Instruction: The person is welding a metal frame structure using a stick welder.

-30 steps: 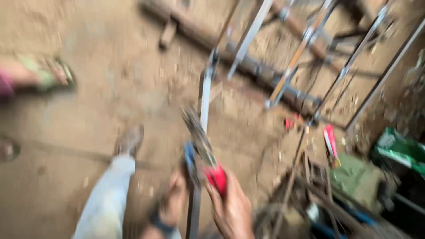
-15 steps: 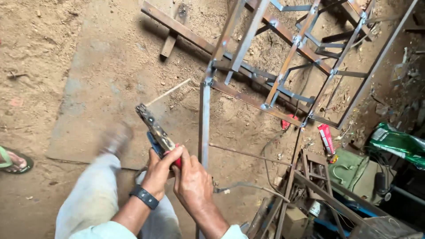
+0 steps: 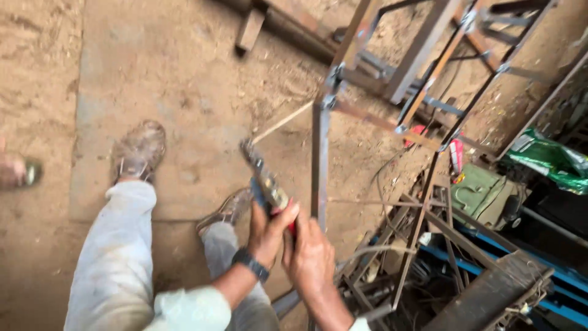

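My left hand (image 3: 269, 230), with a dark watch on the wrist, and my right hand (image 3: 310, 256) are both closed around the red and blue handle of an electrode holder (image 3: 264, 178). Its metal jaws point up and to the left, with a thin welding rod (image 3: 283, 122) running on from the tip. The tool sits just left of an upright steel bar (image 3: 320, 165) of a welded frame. My two legs in pale trousers and dusty shoes (image 3: 139, 150) stand on the dirt floor to the left.
A steel frame of square tube (image 3: 429, 55) lies across the upper right. Scrap metal and a blue beam (image 3: 490, 270) crowd the lower right. A green bag (image 3: 548, 159) and an olive box (image 3: 484, 193) sit at right. Another person's foot (image 3: 15, 170) shows at far left.
The view has dropped closer to my hands and legs. Both hands stay on the holder, which has shifted right toward the upright bar. The other person's foot has moved up along the left edge.
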